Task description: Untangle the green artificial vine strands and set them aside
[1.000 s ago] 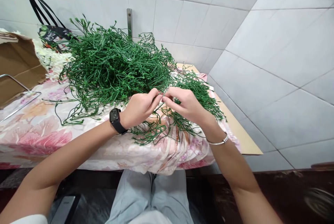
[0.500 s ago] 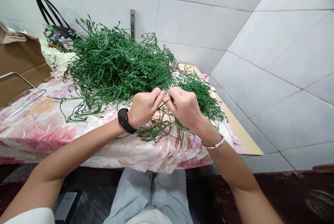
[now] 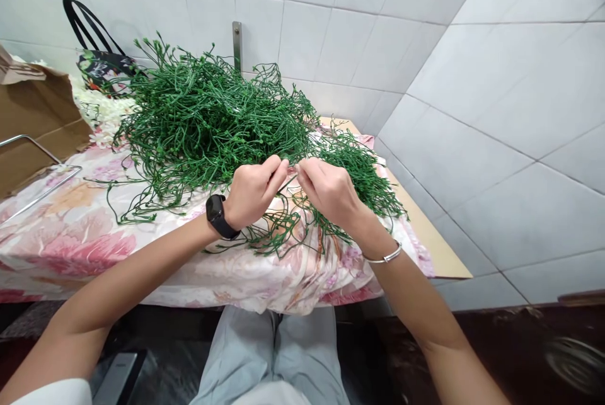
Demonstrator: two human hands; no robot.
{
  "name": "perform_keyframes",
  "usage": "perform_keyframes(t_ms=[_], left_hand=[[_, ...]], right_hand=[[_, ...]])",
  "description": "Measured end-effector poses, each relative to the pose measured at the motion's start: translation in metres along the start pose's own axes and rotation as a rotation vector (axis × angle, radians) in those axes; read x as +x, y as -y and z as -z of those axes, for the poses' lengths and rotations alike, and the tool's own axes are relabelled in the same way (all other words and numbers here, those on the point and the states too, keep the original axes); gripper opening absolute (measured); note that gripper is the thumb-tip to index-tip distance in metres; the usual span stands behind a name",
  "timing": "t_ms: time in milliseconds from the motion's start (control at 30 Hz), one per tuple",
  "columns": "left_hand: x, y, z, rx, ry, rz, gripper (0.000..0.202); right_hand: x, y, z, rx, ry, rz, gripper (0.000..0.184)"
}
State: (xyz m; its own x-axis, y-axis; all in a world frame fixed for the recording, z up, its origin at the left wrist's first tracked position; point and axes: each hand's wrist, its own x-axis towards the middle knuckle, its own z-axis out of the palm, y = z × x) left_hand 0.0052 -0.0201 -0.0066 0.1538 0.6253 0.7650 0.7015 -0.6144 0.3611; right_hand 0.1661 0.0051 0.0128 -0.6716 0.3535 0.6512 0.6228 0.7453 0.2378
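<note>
My left hand (image 3: 256,192), with a black watch on its wrist, is closed in a pinch above the table's front. Close to its right, my right hand (image 3: 331,194), wearing a silver bangle, is pinched too. A thin green stem (image 3: 287,183) shows at the fingertips between them; its ends are hidden by the fingers. Beneath the hands lie a few loose green stems (image 3: 276,238). Behind them rises a large heap of green artificial stems (image 3: 212,118) with small budded tips. A smaller, more aligned pile of stems (image 3: 366,175) lies beyond my right hand.
A floral cloth (image 3: 89,244) covers the table, bunched at the front. At left stand a cardboard box (image 3: 42,115), a bent metal wire frame (image 3: 51,181), white flowers (image 3: 106,115) and a black floral bag (image 3: 101,68). A board edge (image 3: 439,247) sticks out at right, near the tiled wall.
My hands have drawn slightly apart, the left one moving a little left, so a small gap shows between the fingertips. The view has shifted slightly. The heaps look the same.
</note>
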Motion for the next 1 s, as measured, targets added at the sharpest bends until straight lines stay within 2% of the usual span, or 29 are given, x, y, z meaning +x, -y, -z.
perform_keyframes(t_ms=[100, 233, 333, 400, 433, 467, 567, 633, 733, 833, 1000], left_hand=[[-0.001, 0.003, 0.001, -0.010, 0.009, 0.013, 0.031], [-0.004, 0.001, -0.002, -0.038, 0.026, 0.007, 0.030], [-0.010, -0.002, -0.003, -0.077, 0.038, -0.049, 0.029], [-0.013, -0.002, -0.002, -0.108, 0.031, -0.053, 0.029], [-0.013, -0.001, -0.002, -0.126, 0.025, -0.028, 0.030], [-0.012, 0.000, -0.002, -0.146, 0.020, 0.012, 0.030], [-0.005, 0.005, -0.002, -0.248, 0.034, 0.138, 0.029], [0.000, 0.009, -0.003, -0.349, 0.061, 0.196, 0.029], [0.004, 0.012, -0.003, -0.494, 0.081, 0.248, 0.029], [0.005, 0.015, -0.003, -0.594, 0.090, 0.264, 0.029], [0.005, 0.017, -0.005, -0.683, 0.127, 0.284, 0.026]], right_hand=[[-0.001, 0.002, -0.002, 0.053, 0.066, 0.058, 0.023], [0.000, 0.002, -0.003, 0.048, 0.042, -0.011, 0.023], [-0.003, -0.021, 0.007, 0.009, -0.114, -0.202, 0.026], [-0.008, -0.045, 0.018, -0.054, -0.330, -0.462, 0.028], [-0.011, -0.056, 0.023, -0.064, -0.391, -0.544, 0.027], [-0.014, -0.066, 0.026, -0.021, -0.384, -0.566, 0.024], [-0.021, -0.079, 0.022, 0.094, -0.167, -0.487, 0.023], [-0.023, -0.081, 0.012, 0.049, -0.043, -0.422, 0.022], [-0.026, -0.083, 0.000, -0.071, 0.034, -0.398, 0.021], [-0.028, -0.086, -0.001, -0.092, 0.009, -0.403, 0.022], [-0.026, -0.084, 0.009, -0.120, -0.213, -0.454, 0.027]])
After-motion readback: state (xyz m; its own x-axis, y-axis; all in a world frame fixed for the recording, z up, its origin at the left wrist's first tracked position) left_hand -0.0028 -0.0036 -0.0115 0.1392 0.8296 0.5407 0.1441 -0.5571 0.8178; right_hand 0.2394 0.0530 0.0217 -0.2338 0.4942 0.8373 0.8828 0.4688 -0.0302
